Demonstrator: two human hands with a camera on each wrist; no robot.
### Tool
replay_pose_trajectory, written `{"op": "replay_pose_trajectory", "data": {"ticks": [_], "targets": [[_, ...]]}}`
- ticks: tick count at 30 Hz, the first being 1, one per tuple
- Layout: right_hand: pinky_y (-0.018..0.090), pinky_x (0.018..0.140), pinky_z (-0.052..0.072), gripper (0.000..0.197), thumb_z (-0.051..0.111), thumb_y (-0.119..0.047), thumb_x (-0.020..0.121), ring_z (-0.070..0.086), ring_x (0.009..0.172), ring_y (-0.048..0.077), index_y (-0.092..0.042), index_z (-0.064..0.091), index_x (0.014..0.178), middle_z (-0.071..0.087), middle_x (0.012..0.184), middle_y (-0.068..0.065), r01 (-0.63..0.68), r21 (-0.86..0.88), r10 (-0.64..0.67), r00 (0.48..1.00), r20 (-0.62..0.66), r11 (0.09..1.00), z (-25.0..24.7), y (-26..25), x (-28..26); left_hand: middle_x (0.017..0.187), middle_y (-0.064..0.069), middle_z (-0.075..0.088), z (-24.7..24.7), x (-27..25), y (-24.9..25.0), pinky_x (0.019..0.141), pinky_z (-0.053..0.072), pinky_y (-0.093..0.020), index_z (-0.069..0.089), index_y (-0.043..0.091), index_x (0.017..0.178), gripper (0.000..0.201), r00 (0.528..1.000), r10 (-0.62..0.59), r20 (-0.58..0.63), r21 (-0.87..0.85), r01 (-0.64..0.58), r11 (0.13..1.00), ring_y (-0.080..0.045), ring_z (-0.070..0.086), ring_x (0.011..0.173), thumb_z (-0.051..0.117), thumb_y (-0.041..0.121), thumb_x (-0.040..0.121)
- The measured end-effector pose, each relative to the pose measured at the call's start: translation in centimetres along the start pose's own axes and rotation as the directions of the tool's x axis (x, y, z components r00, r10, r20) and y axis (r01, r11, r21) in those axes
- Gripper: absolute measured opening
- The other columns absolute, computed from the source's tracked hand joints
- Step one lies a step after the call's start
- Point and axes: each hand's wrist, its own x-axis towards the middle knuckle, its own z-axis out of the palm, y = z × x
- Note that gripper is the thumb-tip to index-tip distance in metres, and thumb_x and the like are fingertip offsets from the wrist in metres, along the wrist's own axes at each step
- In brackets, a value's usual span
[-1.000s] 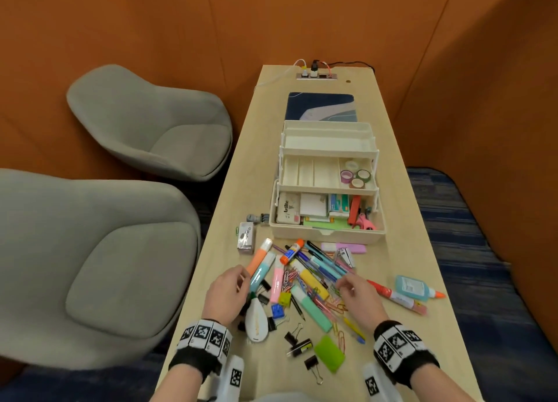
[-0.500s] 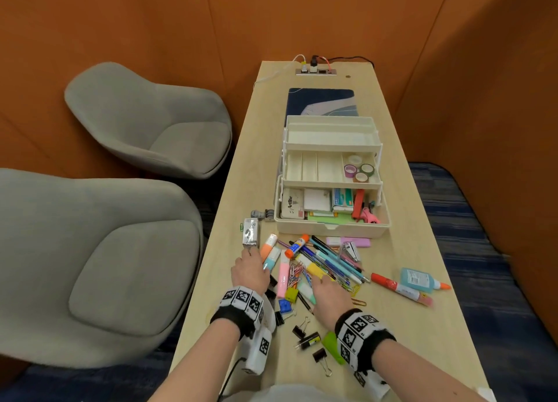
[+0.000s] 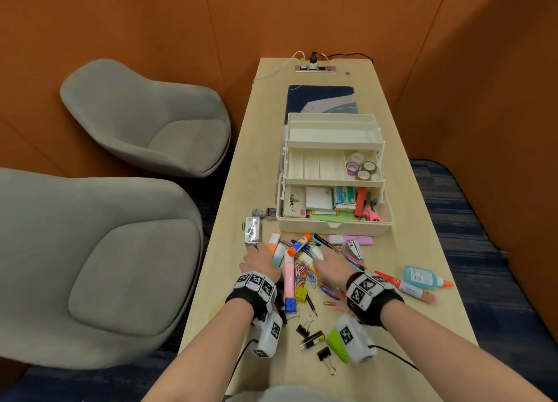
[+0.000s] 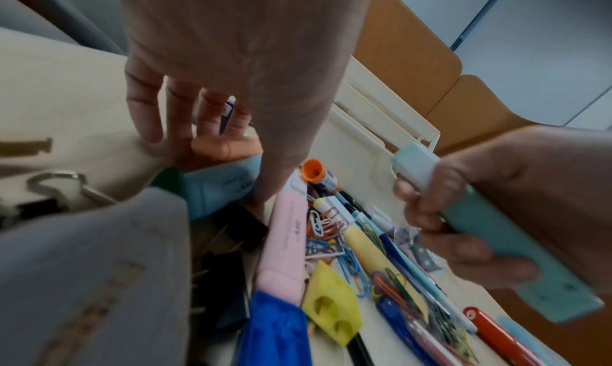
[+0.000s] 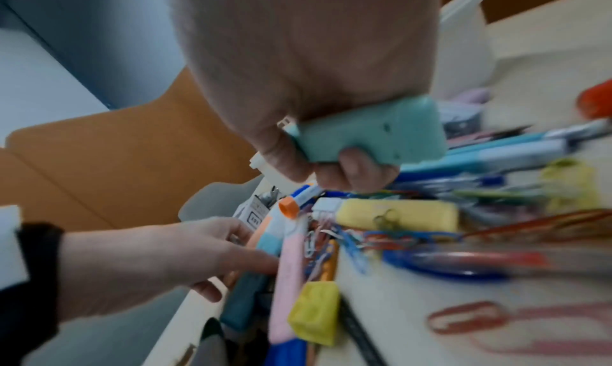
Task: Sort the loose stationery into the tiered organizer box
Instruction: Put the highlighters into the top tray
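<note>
Mint-green plastic is gripped by the right hand (image 4: 516, 188): a mint highlighter (image 5: 367, 138) is enclosed by its curled fingers (image 5: 357, 170) and thumb, the pale cap end sticking out past the knuckles, lifted just above the pile of loose stationery (image 3: 305, 268). The left hand (image 3: 259, 262) is laid on the pile's left side — its fingers (image 4: 172, 115) are spread, only slightly bent, their tips down beside an orange highlighter (image 3: 274, 242) and a blue highlighter (image 4: 215, 188), with nothing clasped. A pink highlighter (image 4: 284, 240) lies just beside the left thumb. The tiered organizer box (image 3: 332, 226) stands open beyond both hands on the wooden table (image 3: 401, 320), its trays stepped back, tape rolls (image 3: 360, 167) in the middle tier.
</note>
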Motion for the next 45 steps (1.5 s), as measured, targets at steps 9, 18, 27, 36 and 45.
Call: {"op": "replay_pose_trajectory", "data": {"ticks": [9,18,27,36,45], "targets": [[0.029,0.07,0.043,0.025,0.059,-0.036,0.087,0.058,0.095,0.024,-0.014,0.053,0.096,0.049,0.092,0.005,-0.111,-0.286,0.1,0.994,-0.055,0.952,4.6,-2.7,3.9,0.12,-0.012,0.057,-0.9,1.2,-0.6,0.086,0.049,-0.036,0.042,0.009,0.12,0.035,0.988,0.077,0.133,-0.039,-0.072,0.997,-0.028,0.06,0.105,0.052,0.029,0.093],[0.032,0.074,0.047,0.035,0.055,-0.037,0.087,0.061,0.102,0.027,-0.009,0.053,0.109,0.06,0.11,0.009,-0.122,-0.357,0.071,0.986,-0.151,0.926,6.2,-2.9,4.0,0.109,-0.01,0.06,-2.0,-0.6,-2.3,0.083,0.051,-0.038,0.042,0.01,0.116,0.029,0.973,0.227,0.031,-0.129,-0.221,0.967,-0.027,0.062,0.094,0.049,0.029,0.096],[0.036,0.084,0.047,0.042,0.053,-0.043,0.083,0.058,0.103,0.03,-0.014,0.054,0.114,0.052,0.114,0.007,-0.086,-0.136,0.067,0.988,-0.14,0.987,5.0,-1.0,2.8,0.094,-0.011,0.062,-2.2,-3.7,-2.7,0.064,0.046,-0.033,0.033,0.014,0.124,0.033,0.977,0.214,-0.024,-0.476,-0.199,0.856,-0.026,0.06,0.077,0.047,0.028,0.097],[0.029,0.055,0.044,0.015,0.049,-0.022,0.09,0.051,0.054,0.016,-0.009,0.054,0.085,0.056,0.07,0.007,-0.093,0.766,0.292,0.948,-0.128,0.637,-1.3,5.3,-1.3,0.097,-0.011,0.063,-1.0,-4.5,2.3,0.077,0.052,-0.039,0.051,0.013,0.113,0.029,0.996,0.09,-0.019,-0.689,-0.078,0.721,-0.024,0.06,0.08,0.06,0.024,0.087],[0.016,0.036,0.034,0.012,0.055,0.0,0.083,0.041,0.04,0.011,-0.005,0.051,0.073,0.048,0.055,0.005,-0.095,0.808,0.452,0.864,-0.224,0.582,-4.7,10.4,-4.4,0.115,-0.012,0.062,0.4,-3.6,6.6,0.084,0.047,-0.036,0.032,0.009,0.137,0.072,0.998,0.039,0.049,-0.362,-0.018,0.932,-0.03,0.061,0.106,0.066,0.043,0.084]]}}
